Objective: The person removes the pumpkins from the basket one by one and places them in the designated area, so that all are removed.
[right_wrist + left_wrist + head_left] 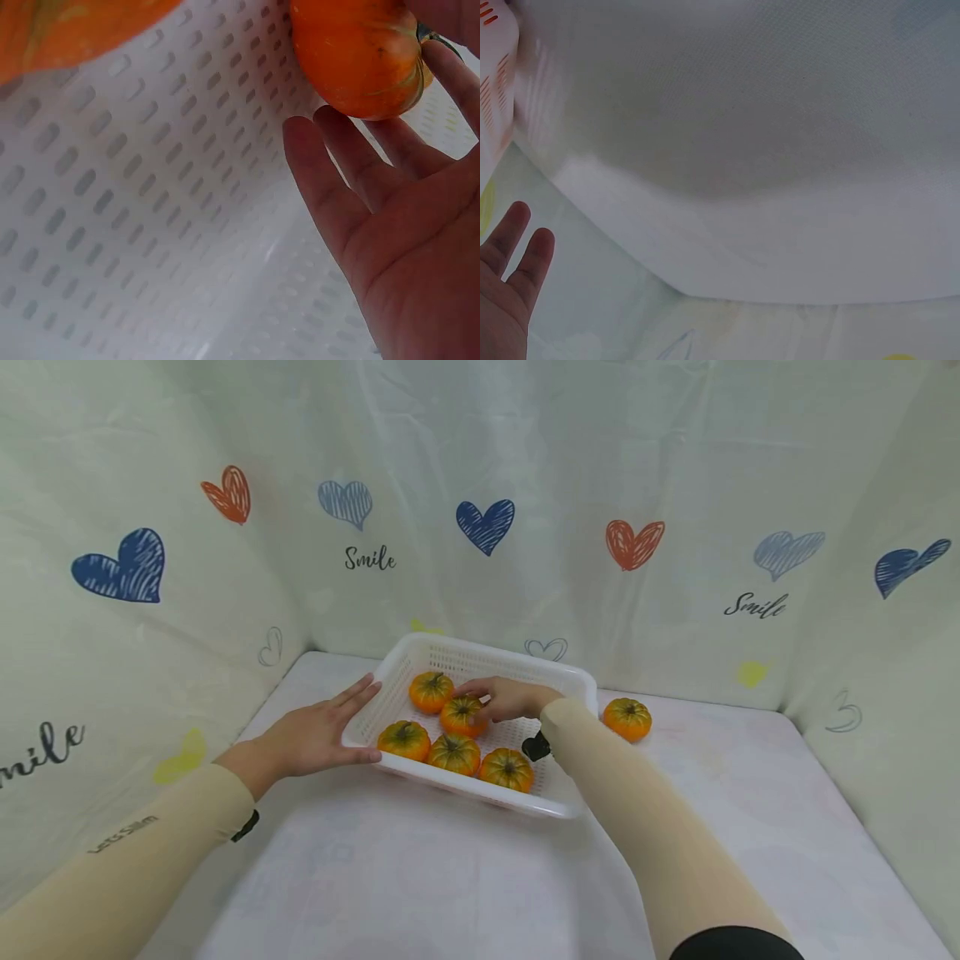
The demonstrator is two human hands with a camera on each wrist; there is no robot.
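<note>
Head view: the left hand (322,735) is spread wide, fingers straight and thumb held well out, resting on the left end of the basket (480,789), with the thumb at its near-left corner. The right hand (510,697) reaches into the basket with bent fingers and thumb around the middle pumpkin (456,720). In the right wrist view, the fingertips touch that pumpkin from below, while one outer finger seems to stand a little off it; how firm the hold is, I cannot tell.

There are six pumpkins in all, orange with greenish tops. Five are in the basket: the middle one, a far pumpkin (429,692) just beside it, and a near row made up of a left pumpkin (403,741), a centre pumpkin (453,754) and a right pumpkin (506,770). The sixth, the outside pumpkin (627,719), sits on the bench (420,877) just beyond the basket's right end.

The one basket is white, slotted and set at a slant on the bench. The right sleeve (637,810) and a black band (536,746) at its cuff cover part of the basket's right side. A pale curtain (420,435) printed with hearts and "Smile" surrounds the bench.
</note>
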